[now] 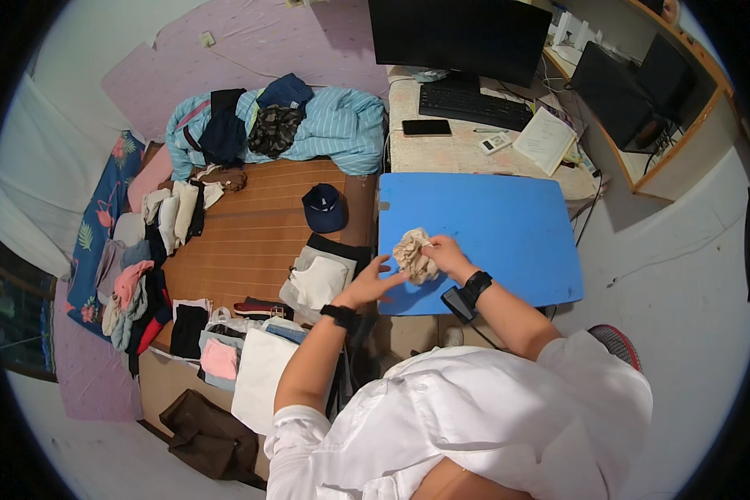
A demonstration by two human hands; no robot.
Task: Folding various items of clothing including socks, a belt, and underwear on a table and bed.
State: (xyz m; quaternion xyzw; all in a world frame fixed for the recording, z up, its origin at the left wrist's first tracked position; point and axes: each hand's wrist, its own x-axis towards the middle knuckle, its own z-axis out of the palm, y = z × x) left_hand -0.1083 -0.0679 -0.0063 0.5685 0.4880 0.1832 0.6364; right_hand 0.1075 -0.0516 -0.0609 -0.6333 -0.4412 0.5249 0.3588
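Observation:
A crumpled beige cloth (415, 257) is bunched up over the left part of a blue board (500, 237). My right hand (450, 258) pinches its right side between thumb and fingers. My left hand (372, 286) has its fingers spread beside the cloth's lower left edge; whether a fingertip touches it I cannot tell. Both wrists wear black bands, and a dark flat device (458, 306) hangs by the right one.
Left of the board, a bed with a brown mat (258, 212) holds a navy cap (324, 208), folded clothes (318, 282) and a clothes heap (133, 283). Behind the board, a desk carries a phone (426, 127), keyboard (475, 107), monitor (462, 37) and papers (545, 140).

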